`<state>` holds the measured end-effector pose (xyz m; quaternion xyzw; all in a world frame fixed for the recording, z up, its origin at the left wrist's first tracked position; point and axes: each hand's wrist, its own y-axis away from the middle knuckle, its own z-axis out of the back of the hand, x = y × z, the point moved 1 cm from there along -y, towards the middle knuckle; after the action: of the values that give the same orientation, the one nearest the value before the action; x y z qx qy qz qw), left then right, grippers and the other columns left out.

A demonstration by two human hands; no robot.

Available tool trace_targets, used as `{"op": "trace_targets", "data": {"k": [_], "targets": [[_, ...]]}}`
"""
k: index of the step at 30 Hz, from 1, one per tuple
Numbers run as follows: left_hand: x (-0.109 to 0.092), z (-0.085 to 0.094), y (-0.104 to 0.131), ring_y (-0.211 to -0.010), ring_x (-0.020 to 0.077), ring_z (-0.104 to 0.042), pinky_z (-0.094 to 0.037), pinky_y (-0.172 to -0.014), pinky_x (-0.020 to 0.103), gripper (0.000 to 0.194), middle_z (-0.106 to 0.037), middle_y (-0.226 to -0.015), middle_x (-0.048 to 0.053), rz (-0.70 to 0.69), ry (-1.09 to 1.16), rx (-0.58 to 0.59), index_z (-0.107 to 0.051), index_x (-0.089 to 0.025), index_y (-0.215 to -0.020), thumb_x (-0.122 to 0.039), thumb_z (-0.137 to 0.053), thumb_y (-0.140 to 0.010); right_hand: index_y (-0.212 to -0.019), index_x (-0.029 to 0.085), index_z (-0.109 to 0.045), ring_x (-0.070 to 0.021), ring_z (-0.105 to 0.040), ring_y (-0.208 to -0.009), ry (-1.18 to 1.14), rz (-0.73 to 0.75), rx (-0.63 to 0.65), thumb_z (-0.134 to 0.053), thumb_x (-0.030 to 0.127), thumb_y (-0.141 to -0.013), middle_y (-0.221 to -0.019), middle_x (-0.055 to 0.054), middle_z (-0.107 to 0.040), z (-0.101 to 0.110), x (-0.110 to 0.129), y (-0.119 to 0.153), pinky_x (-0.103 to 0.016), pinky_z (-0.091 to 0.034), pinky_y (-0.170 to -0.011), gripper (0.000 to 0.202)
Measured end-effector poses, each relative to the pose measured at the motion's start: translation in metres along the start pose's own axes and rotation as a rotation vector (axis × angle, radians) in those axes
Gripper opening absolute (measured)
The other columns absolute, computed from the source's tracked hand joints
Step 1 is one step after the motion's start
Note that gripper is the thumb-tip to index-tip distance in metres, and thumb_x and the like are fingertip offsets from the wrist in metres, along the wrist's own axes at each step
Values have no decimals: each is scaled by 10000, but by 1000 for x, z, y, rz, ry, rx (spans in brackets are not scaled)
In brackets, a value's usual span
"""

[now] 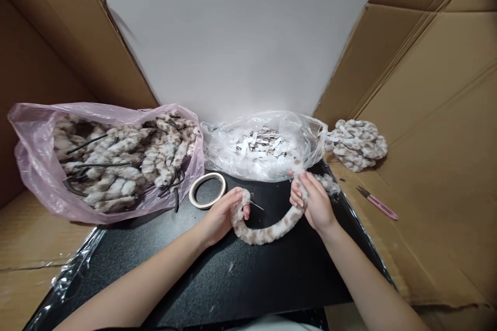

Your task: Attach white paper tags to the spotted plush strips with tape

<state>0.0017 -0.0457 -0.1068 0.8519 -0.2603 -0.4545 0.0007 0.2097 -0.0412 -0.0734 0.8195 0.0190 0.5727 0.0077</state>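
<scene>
A furry white-and-brown strip [264, 234] hangs in a U shape between my two hands, over the black tabletop. Near one end, my left hand [225, 213] is closed round it, and a thin metal pin or wire [257, 206] sticks out to the right beside the fingers. My right hand [313, 200] grips the strip close to its other end, which rises above the fingers. Just behind my left hand lies a cream roll of tape [207, 191].
A pink bag [34, 165] of furry strips and dark cords stands at left. Behind my hands, a clear bag [221, 158] holds white pieces. A furry bundle [359, 145] and pink-handled snips [382, 207] lie right, by cardboard walls [442, 129].
</scene>
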Motion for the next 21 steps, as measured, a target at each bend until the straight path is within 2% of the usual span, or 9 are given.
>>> {"op": "trace_targets", "data": {"k": [3, 7, 11, 14, 19, 21], "targets": [[-1, -1, 1, -581, 125, -564, -425, -574, 200, 268, -621, -598, 2, -12, -7, -32, -549, -173, -826, -394, -689, -764, -860, 160, -563, -36, -235, -411, 68, -124, 188, -567, 553, -842, -545, 95, -325, -4, -7, 9, -202, -223, -431, 394], [-2, -2, 3, -579, 110, -553, -425, -586, 186, 364, -611, -581, -9, -35, -18, -68, -574, -171, -837, -476, -731, -719, -825, 152, -558, -48, -232, -447, 144, -268, 419, -529, 547, -880, -551, 83, -313, -9, -26, 24, -208, -162, -432, 399], [-2, -2, 3, -533, 77, -524, -395, -542, 158, 325, -596, -570, -31, 18, -10, -104, -550, -167, -714, -361, -805, -662, -818, 162, -532, -57, -227, -460, 178, -270, 431, -481, 530, -909, -558, 82, -307, -11, -35, 28, -213, -171, -432, 382], [0, -1, 3, -537, 74, -536, -392, -529, 156, 282, -621, -606, -32, 1, -22, -119, -577, -168, -731, -298, -816, -656, -783, 180, -487, -66, -241, -468, 234, -237, 423, -456, 496, -923, -567, 79, -312, -11, -38, 25, -214, -196, -438, 347], [2, 0, 1, -696, 108, -617, -468, -673, 190, 283, -693, -781, 4, 1, 32, -134, -617, -167, -792, -276, -833, -645, -661, 181, -439, -86, -331, -536, 578, 6, 354, -442, 339, -923, -586, 53, -359, -9, -33, 21, -236, -251, -517, 307], [1, 0, 1, -683, 105, -613, -470, -671, 193, 296, -689, -773, 0, 10, 89, -141, -611, -166, -788, -269, -842, -634, -604, 179, -422, -91, -348, -545, 669, 61, 407, -460, 275, -895, -563, 52, -363, -11, -28, 22, -242, -263, -539, 309]]}}
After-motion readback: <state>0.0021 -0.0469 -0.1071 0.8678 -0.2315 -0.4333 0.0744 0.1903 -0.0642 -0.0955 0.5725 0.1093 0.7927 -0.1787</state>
